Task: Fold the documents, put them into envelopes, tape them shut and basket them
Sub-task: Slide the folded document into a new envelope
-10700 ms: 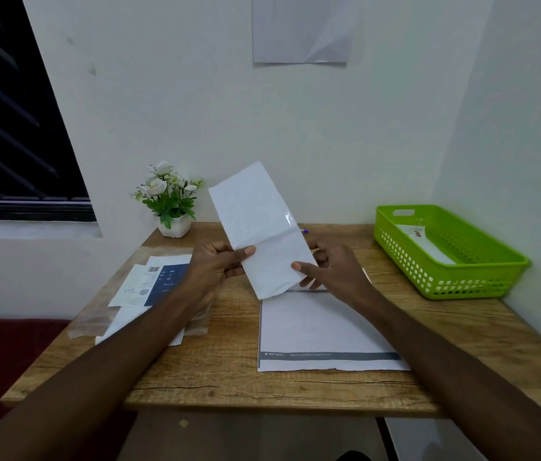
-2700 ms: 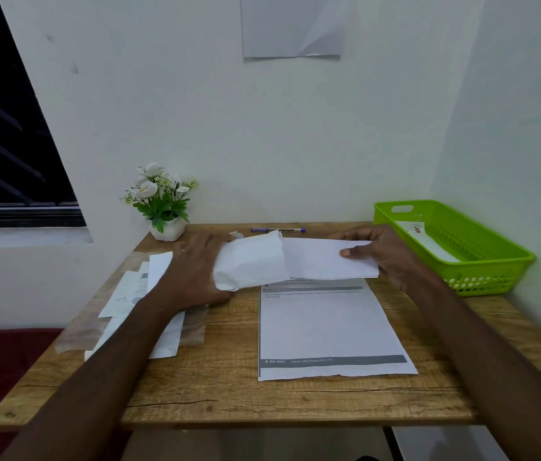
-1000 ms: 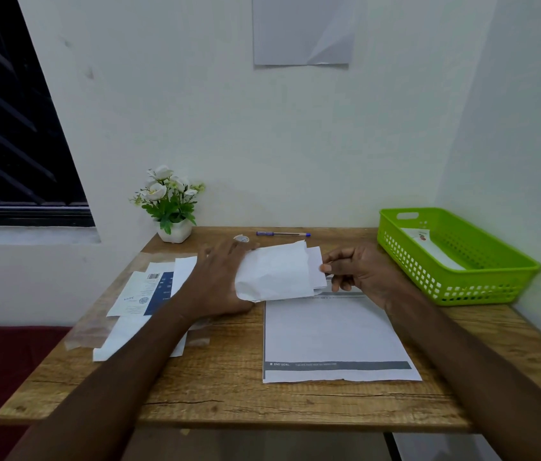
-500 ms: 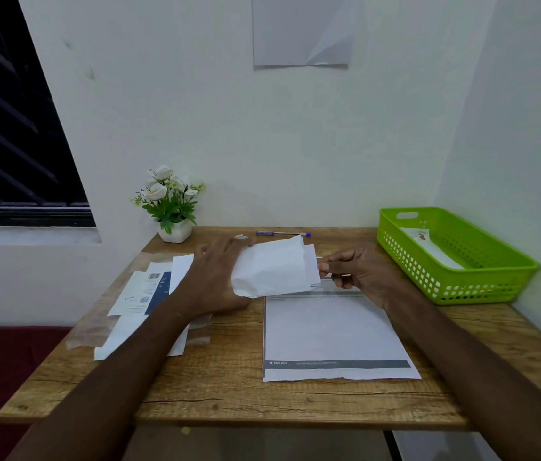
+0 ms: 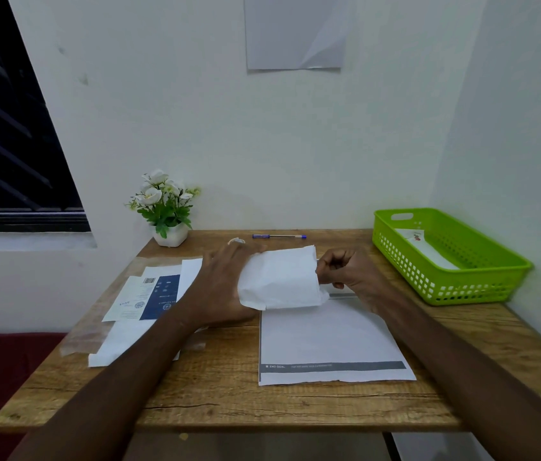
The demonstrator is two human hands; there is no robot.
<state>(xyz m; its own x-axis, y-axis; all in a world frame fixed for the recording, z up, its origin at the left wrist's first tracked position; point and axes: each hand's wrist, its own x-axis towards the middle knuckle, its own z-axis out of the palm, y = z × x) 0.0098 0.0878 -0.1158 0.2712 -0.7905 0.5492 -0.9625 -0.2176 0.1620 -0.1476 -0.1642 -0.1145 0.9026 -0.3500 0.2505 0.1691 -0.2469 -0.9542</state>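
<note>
My left hand (image 5: 221, 287) holds a white envelope (image 5: 279, 277) by its left end, just above the wooden table (image 5: 229, 394). My right hand (image 5: 349, 272) is closed at the envelope's open right end, fingers pinched at the mouth where the folded document went in; the document itself is hidden inside. A flat printed document (image 5: 329, 341) lies on the table under and in front of both hands. A green basket (image 5: 445, 254) at the right holds one envelope.
A stack of papers and envelopes in clear plastic (image 5: 142, 301) lies at the left. A potted white flower (image 5: 166, 207), a small tape roll (image 5: 236, 241) and a blue pen (image 5: 279, 236) sit along the back edge by the wall.
The folded document slid leftward into the envelope until it no longer shows. My right hand followed it to the envelope's mouth. My left hand stayed put.
</note>
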